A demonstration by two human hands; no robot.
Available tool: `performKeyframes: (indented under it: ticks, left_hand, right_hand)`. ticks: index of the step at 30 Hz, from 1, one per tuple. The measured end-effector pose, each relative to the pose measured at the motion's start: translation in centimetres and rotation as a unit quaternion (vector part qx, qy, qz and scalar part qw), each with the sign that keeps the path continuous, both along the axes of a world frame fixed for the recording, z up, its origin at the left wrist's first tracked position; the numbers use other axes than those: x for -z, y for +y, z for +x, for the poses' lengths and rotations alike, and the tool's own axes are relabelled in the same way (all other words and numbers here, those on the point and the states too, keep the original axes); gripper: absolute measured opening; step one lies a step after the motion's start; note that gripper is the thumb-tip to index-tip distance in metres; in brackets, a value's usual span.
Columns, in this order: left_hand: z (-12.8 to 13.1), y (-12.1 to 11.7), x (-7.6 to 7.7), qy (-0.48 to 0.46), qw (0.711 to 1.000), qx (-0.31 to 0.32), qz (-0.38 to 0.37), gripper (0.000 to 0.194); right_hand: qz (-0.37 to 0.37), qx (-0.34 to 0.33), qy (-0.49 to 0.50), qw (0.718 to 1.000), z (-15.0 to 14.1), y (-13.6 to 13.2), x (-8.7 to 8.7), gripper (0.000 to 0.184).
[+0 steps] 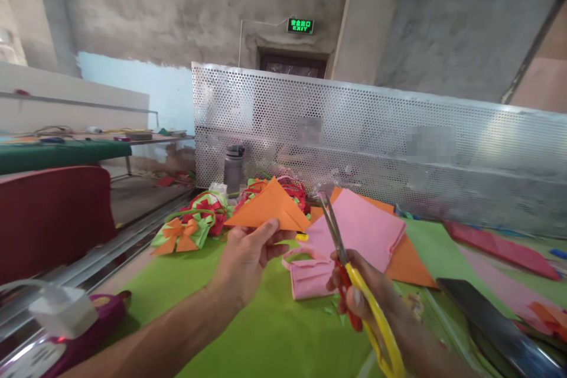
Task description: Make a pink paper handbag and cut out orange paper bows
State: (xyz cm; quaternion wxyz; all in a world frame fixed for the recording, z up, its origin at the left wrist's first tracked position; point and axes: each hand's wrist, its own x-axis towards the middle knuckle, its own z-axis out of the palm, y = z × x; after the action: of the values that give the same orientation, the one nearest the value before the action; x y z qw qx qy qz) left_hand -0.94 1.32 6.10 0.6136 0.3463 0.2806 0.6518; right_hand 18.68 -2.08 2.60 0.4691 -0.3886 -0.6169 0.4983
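Note:
My left hand (252,254) pinches a folded orange triangle, felt or paper (272,207), by its lower edge, thumb on top, above the green tabletop. In my right hand (376,292) is a pair of scissors (336,236) with yellow and red handles. Their blades point up and away, slightly parted, to the right of the orange triangle. Under and beyond the scissors lie a large pink sheet (354,227) and a small folded pink piece with a loop handle (310,277). More orange material (410,266) shows beneath the pink sheet.
Finished-looking green bags with bows (181,233) sit at the left rear beside a grey bottle (234,165). A perforated metal panel (376,142) stands behind the table. At right is a dark phone-like slab (482,307); at lower left, a power strip with a white plug (62,310).

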Motion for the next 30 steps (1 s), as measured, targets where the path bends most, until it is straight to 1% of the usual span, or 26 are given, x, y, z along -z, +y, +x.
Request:
performKeyframes:
  ticks: [2, 4, 5, 6, 8, 11, 12, 14, 17, 20, 25, 30]
  left_hand:
    - [0.0, -0.2, -0.3, 0.002, 1.000, 0.001, 0.015, 0.020]
    - [0.0, -0.5, -0.5, 0.005, 1.000, 0.005, 0.025, 0.019]
    - [0.1, -0.7, -0.6, 0.007, 1.000, 0.007, 0.027, 0.018]
    - [0.2, -0.8, -0.6, 0.009, 0.999, 0.010, 0.030, 0.017]
    - [0.4, -1.1, -0.7, 0.014, 0.999, 0.021, 0.035, 0.017]
    - [0.7, -1.5, -0.6, 0.017, 0.999, 0.033, 0.034, 0.015]
    - [0.7, -1.5, -0.6, 0.018, 0.999, 0.032, 0.032, 0.014]
    - [0.8, -1.5, -0.5, 0.020, 0.999, 0.026, 0.027, 0.013]
    - [0.8, -1.4, -0.4, 0.027, 0.999, 0.014, 0.028, 0.013]
    - [0.7, -1.3, -0.1, 0.032, 0.999, 0.013, 0.027, 0.014]
    - [0.8, -1.3, 0.2, 0.040, 0.998, 0.033, 0.018, 0.012]
    - [0.9, -1.3, 0.4, 0.046, 0.997, 0.059, 0.024, 0.013]
  right_hand:
    - [-0.064, 0.001, 0.022, 0.998, -0.6, -0.1, 0.6, 0.050]
    - [-0.107, 0.028, 0.053, 0.992, -1.3, 0.1, 1.3, 0.040]
    - [-0.113, 0.028, 0.064, 0.991, -1.5, 0.2, 1.6, 0.038]
    - [-0.107, 0.021, 0.070, 0.992, -1.6, 0.2, 1.8, 0.038]
    - [-0.061, -0.012, 0.066, 0.996, -1.5, 0.1, 2.0, 0.040]
    - [0.021, -0.064, 0.032, 0.997, -1.0, -0.3, 1.6, 0.053]
    - [0.038, -0.072, 0.019, 0.996, -0.9, -0.5, 1.5, 0.056]
    - [0.059, -0.072, -0.007, 0.996, -0.7, -0.8, 1.1, 0.056]
    - [0.069, -0.056, -0.031, 0.996, -0.7, -1.1, 0.9, 0.053]
    - [0.061, -0.053, -0.025, 0.996, -0.9, -1.1, 0.9, 0.051]
    - [0.101, -0.048, -0.061, 0.992, -0.8, -1.1, 0.7, 0.048]
    - [0.090, -0.042, -0.102, 0.990, -0.5, -1.6, 0.1, 0.038]
